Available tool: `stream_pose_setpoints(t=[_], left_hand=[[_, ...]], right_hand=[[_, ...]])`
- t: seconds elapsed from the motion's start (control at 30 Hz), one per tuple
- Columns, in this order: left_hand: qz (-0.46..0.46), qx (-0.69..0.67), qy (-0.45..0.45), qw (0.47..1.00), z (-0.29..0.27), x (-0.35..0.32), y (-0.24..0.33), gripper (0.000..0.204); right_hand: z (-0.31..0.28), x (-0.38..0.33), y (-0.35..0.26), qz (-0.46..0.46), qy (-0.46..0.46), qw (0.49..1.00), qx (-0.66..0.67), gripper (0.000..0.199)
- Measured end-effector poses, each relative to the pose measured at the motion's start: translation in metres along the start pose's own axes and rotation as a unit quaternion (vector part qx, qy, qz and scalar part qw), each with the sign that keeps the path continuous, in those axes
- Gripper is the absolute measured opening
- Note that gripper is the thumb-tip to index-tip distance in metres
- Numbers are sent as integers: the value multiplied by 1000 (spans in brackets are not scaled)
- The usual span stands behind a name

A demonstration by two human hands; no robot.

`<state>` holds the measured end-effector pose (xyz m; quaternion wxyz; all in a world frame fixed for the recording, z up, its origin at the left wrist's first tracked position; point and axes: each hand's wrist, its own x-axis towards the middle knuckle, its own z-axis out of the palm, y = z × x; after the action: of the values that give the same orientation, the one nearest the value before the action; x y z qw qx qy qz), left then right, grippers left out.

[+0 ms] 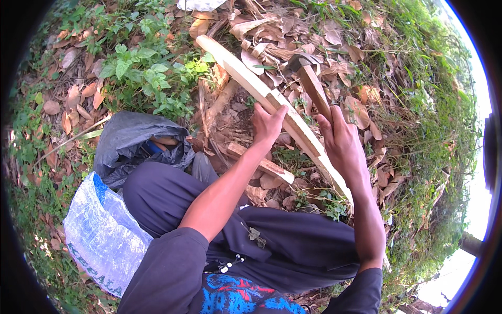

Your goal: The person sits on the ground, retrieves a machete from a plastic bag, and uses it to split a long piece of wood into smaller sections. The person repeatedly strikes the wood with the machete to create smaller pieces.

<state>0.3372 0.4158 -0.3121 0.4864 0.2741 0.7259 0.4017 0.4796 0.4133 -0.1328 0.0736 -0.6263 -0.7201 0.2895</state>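
A long pale wooden strip (pixel 235 67) runs slantwise from the upper middle down to the right, in front of my folded legs. Along its middle lies a shorter wooden piece (pixel 299 127), with a browner side face. My left hand (pixel 267 124) is closed around the wood near the upper end of that shorter piece, thumb on top. In my right hand (pixel 340 140) is a hammer (pixel 314 89), gripped by its wooden handle, its dark head up and away from me. The hammer is just right of the strip; whether it touches the wood I cannot tell.
Another short wooden piece (pixel 264 164) lies on the ground near my knees. To the left sit a dark plastic bag (pixel 125 137) with partly hidden things inside and a white-and-blue sack (pixel 104 235). Dry leaves (pixel 329 31) and green plants (pixel 141 68) surround me.
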Motion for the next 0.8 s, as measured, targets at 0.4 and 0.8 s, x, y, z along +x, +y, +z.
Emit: stream_pose_setpoints(t=[0.4,0.8], left_hand=[[2,16,-21,1000,1,5,-7,90],[-15,10,17,1000,5,-1,2,76]], right_hand=[[-6,-4,6,12,-27,999,-20,34],[16,-3,13,18,-16,999,-46,32]])
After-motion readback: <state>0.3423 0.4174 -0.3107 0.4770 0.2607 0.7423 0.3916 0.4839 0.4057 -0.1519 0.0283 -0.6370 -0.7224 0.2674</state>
